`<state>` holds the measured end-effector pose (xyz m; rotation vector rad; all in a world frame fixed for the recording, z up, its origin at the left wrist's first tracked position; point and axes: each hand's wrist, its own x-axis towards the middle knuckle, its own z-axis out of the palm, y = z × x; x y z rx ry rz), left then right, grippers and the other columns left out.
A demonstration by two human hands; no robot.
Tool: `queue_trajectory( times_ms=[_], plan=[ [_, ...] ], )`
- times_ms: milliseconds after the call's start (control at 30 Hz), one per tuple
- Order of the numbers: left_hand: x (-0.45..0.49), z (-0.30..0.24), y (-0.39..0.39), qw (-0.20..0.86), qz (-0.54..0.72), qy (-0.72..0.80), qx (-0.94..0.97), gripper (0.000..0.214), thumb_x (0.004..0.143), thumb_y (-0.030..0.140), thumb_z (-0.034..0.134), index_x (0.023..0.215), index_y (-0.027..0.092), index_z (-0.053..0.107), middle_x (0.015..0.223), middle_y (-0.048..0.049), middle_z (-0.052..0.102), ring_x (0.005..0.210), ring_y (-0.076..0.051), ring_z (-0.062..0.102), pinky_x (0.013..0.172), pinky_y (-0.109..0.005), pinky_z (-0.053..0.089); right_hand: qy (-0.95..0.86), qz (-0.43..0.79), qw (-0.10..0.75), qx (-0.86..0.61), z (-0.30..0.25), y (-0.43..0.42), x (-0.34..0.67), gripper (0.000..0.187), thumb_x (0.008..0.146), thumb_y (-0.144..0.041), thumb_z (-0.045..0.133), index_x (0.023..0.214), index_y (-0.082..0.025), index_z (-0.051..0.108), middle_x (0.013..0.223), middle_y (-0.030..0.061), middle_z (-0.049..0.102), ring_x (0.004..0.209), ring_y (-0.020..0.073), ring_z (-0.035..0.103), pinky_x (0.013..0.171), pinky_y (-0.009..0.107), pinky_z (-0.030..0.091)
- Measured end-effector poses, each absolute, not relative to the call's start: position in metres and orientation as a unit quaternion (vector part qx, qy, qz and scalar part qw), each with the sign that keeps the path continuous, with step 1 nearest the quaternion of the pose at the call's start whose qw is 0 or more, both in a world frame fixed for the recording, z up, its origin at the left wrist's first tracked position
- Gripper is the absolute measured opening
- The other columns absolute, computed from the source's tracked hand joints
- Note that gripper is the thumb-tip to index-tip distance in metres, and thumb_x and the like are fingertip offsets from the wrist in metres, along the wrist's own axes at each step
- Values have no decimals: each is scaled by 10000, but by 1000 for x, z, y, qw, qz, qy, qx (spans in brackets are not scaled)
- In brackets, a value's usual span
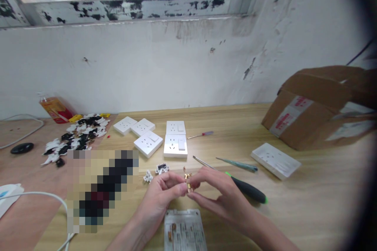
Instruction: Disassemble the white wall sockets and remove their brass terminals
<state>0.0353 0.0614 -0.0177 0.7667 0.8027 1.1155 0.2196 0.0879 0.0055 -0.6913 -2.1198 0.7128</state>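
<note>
Above an opened white socket housing [185,213], my left hand [163,194] and my right hand [220,192] meet, fingertips pinched together. Between them is a small brass contact piece [189,185], held by both hands. More brass bits [186,175] lie just beyond the fingertips. Some metal strips show inside the housing. Behind my left fingers rest a white-and-black switch part [162,168] and a small white plastic part [147,176]. A black-and-green screwdriver [250,190] lies beside my right hand, its shaft passing behind the fingers.
Several white wall sockets [176,146] sit behind the hands, near a small screwdriver [203,135]. A teal tool [238,164], a white socket box [275,160] and a cardboard box [312,106] are right. Loose plastic parts [79,133], a bottle [55,109] and a cable [50,193] are left.
</note>
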Motion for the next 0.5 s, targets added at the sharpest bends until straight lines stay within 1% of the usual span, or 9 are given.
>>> queue_trajectory(
  times_ms=[133, 300, 500],
  plan=[
    [34, -17, 61, 707, 498, 357, 353, 182, 687, 239, 832, 780, 158, 698, 763, -13, 713, 747, -115, 630, 765, -241, 427, -839, 260, 398, -266, 6, 87, 218, 66, 834, -168, 651, 888, -204, 637, 777, 2, 668, 703, 113, 600, 616, 254, 463],
    [33, -17, 61, 704, 475, 366, 380, 200, 706, 266, 818, 842, 152, 726, 811, -48, 726, 760, -132, 626, 765, -258, 430, -848, 220, 405, -262, 5, 85, 218, 88, 813, -135, 639, 865, -205, 622, 739, 2, 648, 676, 123, 586, 580, 262, 440],
    [31, -17, 60, 691, 447, 385, 418, 195, 776, 328, 757, 785, 133, 753, 740, -61, 710, 697, -127, 588, 734, -268, 413, -849, 199, 412, -264, 7, 83, 218, 92, 798, -124, 647, 849, -197, 626, 709, 3, 635, 658, 122, 568, 571, 265, 426]
  ],
)
